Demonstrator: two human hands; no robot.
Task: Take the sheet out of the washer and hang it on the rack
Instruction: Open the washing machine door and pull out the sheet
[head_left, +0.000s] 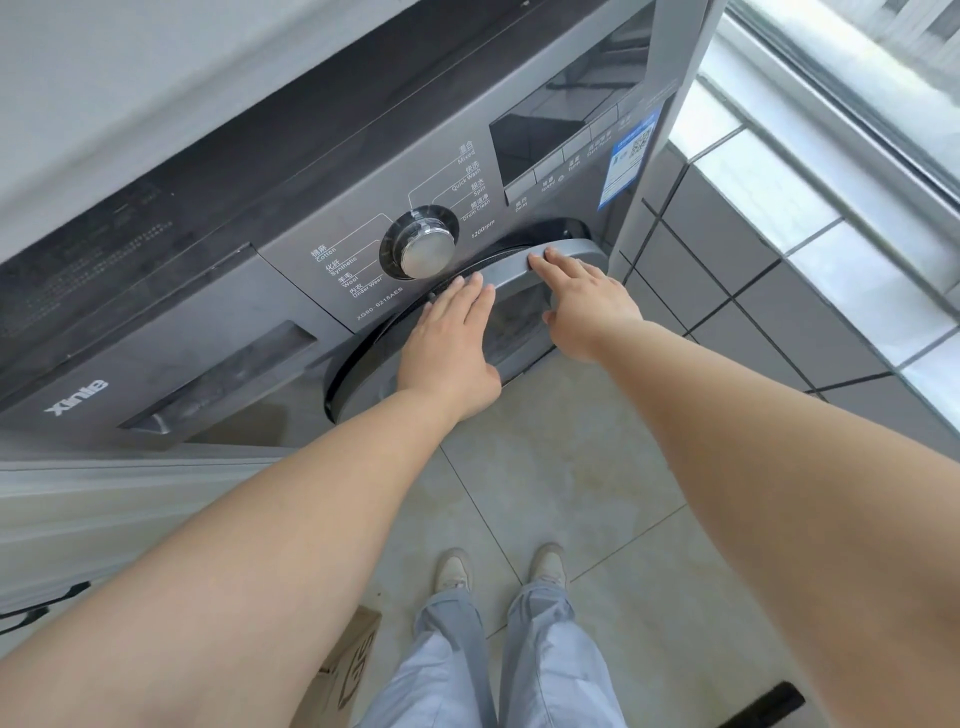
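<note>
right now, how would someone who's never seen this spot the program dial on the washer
Start at the dark grey front-loading washer that fills the upper half of the view. On its control panel, just above the round door where both hands rest, sits the program dial. It is the panel's only round knob: a shiny silver cap in a black ring, with thin lines fanning out to program names.

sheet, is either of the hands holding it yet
No, both the left hand and the right hand lie flat on the washer door, and no sheet is in view.
</note>
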